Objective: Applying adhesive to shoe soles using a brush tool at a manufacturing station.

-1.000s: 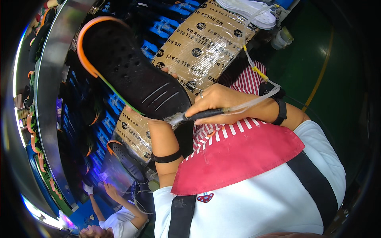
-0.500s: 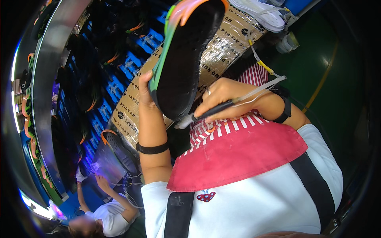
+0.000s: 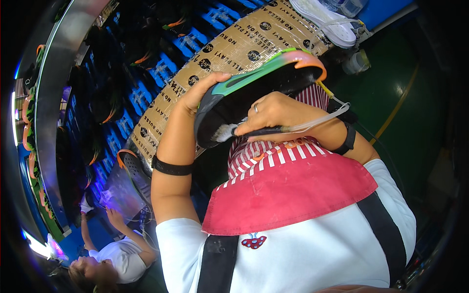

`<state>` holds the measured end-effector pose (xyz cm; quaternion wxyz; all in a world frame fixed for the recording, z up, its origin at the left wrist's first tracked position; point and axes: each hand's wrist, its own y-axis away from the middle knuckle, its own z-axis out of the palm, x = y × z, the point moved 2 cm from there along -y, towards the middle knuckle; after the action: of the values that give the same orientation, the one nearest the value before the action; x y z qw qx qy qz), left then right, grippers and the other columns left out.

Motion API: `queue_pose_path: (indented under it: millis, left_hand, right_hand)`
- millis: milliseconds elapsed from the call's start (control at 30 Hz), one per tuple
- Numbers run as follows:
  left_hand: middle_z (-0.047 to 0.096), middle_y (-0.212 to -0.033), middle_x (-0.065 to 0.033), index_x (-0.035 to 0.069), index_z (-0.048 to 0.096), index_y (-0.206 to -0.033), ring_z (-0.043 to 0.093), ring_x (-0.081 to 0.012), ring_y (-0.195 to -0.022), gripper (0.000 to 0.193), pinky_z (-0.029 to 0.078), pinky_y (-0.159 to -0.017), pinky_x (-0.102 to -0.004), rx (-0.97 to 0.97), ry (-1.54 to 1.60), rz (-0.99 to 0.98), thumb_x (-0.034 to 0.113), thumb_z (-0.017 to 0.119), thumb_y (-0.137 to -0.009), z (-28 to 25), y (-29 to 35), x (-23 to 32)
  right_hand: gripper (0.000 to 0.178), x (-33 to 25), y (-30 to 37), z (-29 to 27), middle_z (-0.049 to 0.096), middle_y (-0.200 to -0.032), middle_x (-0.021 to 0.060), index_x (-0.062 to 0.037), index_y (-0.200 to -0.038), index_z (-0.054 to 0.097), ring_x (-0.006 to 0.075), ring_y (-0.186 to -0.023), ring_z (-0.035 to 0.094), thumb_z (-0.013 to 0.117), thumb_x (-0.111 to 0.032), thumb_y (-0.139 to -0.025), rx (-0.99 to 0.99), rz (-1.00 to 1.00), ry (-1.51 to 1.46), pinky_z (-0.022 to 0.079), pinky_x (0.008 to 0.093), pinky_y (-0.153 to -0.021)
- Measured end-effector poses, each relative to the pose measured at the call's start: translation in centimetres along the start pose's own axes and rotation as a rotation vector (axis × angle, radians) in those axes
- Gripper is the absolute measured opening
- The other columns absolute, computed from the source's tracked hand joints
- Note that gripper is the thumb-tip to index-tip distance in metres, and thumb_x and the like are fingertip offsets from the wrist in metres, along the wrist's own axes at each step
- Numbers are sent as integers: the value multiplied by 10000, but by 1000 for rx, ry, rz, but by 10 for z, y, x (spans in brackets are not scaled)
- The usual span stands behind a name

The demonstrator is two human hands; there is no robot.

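Note:
In my left hand [image 3: 209,87] is a shoe sole [image 3: 259,100] with a black inside and a rim running from green to orange. The thumb lies along the rim, and the other fingers are hidden behind the sole. My right hand [image 3: 277,116] is closed round the dark handle of a brush [image 3: 225,132] fed by a clear tube [image 3: 322,122]. Its pale bristles lie against the black inside, near the end that my left hand grips. The sole is tilted, its orange end pointing right.
Beyond my hands lies a printed, taped cardboard surface [image 3: 215,53]. Blue racks [image 3: 163,71] with dark shoe parts run along the left. A white sole [image 3: 328,22] and a clear cup [image 3: 356,63] are at upper right. Another person [image 3: 122,259] works at lower left, near a dark shoe [image 3: 136,171].
The sole has tipped from nearly upright to slanting right, its orange end coming down. The bristles have moved from the lower edge onto the inside.

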<state>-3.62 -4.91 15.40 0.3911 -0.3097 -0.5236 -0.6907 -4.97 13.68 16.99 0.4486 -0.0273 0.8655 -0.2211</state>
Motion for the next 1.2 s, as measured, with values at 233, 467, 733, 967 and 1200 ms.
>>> queue_pose_path:
  millis: [233,467,733,967,1200]
  left_hand:
    - [646,-873,-127,13,623,-979,621,-168,-708,421,504,-654,-272,-35,2,-247,365,621,-747,-11,0,-7]
    - [638,-875,-86,32,631,-979,588,-145,-725,405,461,-673,-249,-25,-160,-236,371,590,-762,-7,11,8]
    - [631,-876,-61,47,636,-979,565,-136,-756,393,432,-710,-248,54,-196,-210,367,591,-756,-18,19,6]
    - [647,-905,-95,11,619,-1020,616,-154,-765,384,486,-708,-255,103,-15,-163,312,565,-788,-8,22,6]
    - [647,-910,-115,20,618,-1001,630,-181,-775,365,511,-708,-289,125,142,-216,308,567,-781,-26,24,-8]
  right_hand:
    - [226,-5,8,-10,623,-714,149,-55,-922,665,293,-639,600,683,-134,-711,-20,42,-193,469,335,-583]
    - [210,-4,15,-6,633,-743,152,-65,-910,665,291,-695,619,678,-138,-714,-77,52,35,492,324,-629]
    - [201,0,21,3,586,-646,114,-89,-922,653,278,-602,578,658,-164,-735,-22,-17,159,461,342,-544]
    - [219,-1,17,9,569,-644,86,-101,-956,637,265,-586,553,651,-190,-757,211,-30,129,446,334,-551]
    - [209,-2,19,14,620,-693,110,-60,-896,663,250,-627,604,694,-155,-713,65,4,-38,472,319,-589]
